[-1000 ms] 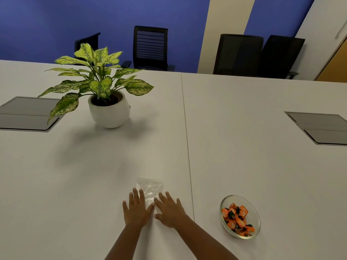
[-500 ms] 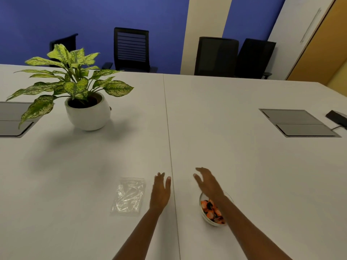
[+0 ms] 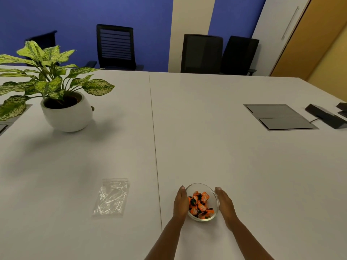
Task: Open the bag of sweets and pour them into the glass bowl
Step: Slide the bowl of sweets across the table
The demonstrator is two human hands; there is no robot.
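A small glass bowl (image 3: 204, 219) stands near the front of the white table, filled with several orange and black wrapped sweets (image 3: 200, 204). My left hand (image 3: 180, 202) lies flat against the bowl's left side and my right hand (image 3: 224, 202) against its right side, cupping it between them. A clear plastic bag (image 3: 111, 197) lies flat on the table to the left of the bowl, with no sweets visible in it and apart from both hands.
A potted plant in a white pot (image 3: 65, 113) stands at the back left. A grey cable hatch (image 3: 279, 117) is set into the table at the right, with black devices (image 3: 325, 116) beside it. Black chairs (image 3: 116, 47) line the far edge.
Both hands left the flat bag and moved right to the bowl. They now cup the bowl from either side. The view has swung to the right.
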